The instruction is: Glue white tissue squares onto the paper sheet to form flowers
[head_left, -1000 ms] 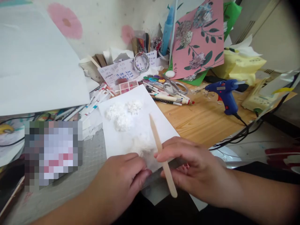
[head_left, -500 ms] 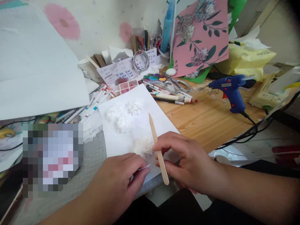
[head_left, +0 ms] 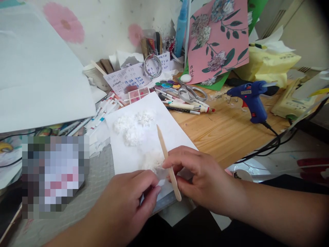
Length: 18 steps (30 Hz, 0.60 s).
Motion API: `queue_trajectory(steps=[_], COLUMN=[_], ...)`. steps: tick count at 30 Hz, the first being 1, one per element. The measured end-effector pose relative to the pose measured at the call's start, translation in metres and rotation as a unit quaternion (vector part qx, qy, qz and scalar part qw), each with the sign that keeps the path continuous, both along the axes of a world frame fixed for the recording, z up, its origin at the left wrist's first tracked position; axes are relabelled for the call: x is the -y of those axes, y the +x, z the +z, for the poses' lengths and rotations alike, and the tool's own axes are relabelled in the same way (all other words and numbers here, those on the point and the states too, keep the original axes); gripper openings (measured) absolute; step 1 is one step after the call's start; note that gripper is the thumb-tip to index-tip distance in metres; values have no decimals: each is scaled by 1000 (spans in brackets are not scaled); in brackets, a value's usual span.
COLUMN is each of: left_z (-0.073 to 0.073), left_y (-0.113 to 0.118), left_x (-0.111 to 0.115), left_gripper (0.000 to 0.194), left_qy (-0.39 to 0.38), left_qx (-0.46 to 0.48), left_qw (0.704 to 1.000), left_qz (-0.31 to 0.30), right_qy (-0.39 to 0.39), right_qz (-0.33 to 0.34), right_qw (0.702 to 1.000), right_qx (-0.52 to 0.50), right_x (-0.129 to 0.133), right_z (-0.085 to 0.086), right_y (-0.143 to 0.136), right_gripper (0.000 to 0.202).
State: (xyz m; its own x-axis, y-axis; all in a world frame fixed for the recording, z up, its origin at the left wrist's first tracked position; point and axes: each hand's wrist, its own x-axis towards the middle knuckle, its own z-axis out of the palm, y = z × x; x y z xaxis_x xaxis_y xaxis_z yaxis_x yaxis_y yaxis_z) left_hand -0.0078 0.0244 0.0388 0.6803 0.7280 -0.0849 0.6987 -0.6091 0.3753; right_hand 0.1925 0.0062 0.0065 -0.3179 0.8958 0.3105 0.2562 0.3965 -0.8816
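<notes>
- White sheet (head_left: 175, 137): flat before you.
- Your right hand (head_left: 207, 180): at the sheet's near right corner, half-curled, pinching a wooden stick (head_left: 162, 143).
- Your left hand (head_left: 127, 199): at the sheet's near edge, thumb and forefinger closed on a white scrap (head_left: 161, 183).
- Blue glue gun (head_left: 255, 99): right of the sheet.
- Stick: slants over the sheet, pointed end away from you.
- White tufts (head_left: 133, 134): on the sheet.

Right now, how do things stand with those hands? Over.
Right hand holding wooden stick. Left hand close to white sheet, grip unclear. White fluffy clumps on it. Blue glue gun clear of both hands.
</notes>
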Motion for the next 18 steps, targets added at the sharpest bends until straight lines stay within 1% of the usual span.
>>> queue_trajectory(steps=[3, 5, 6, 8, 10, 14, 17, 18], left_z=[-1, -2, -2, -3, -3, -4, -4, -4], left_y=[-1, -1, -2, -2, -1, 1, 1, 0], left_x=[-1, -1, -1, -2, -3, -4, -4, -4], left_gripper=[20, 21, 21, 22, 22, 22, 22, 23], left_qy=[8, 10, 12, 15, 16, 10, 4, 2], left_qx=[-11, -23, -29, -43, -52, -61, -69, -72], left_qw=[1000, 999, 999, 998, 997, 997, 996, 996], left_qz=[21, 33, 36, 41, 46, 50, 53, 55], right_qy=[25, 50, 63, 88, 99, 84, 42, 36], right_qz=[-49, -81, -86, -60, -8, 3, 23, 15], right_qw=[998, 995, 994, 994, 995, 996, 996, 996], right_qx=[-9, -17, -17, -12, -2, 28, 74, 86], right_x=[-1, 1, 3, 10, 19, 32, 35, 35], right_z=[1, 5, 8, 14, 20, 24, 22, 20], right_y=[5, 12, 17, 26, 33, 36, 31, 28], right_gripper=[32, 23, 18, 13, 19, 19, 20, 20])
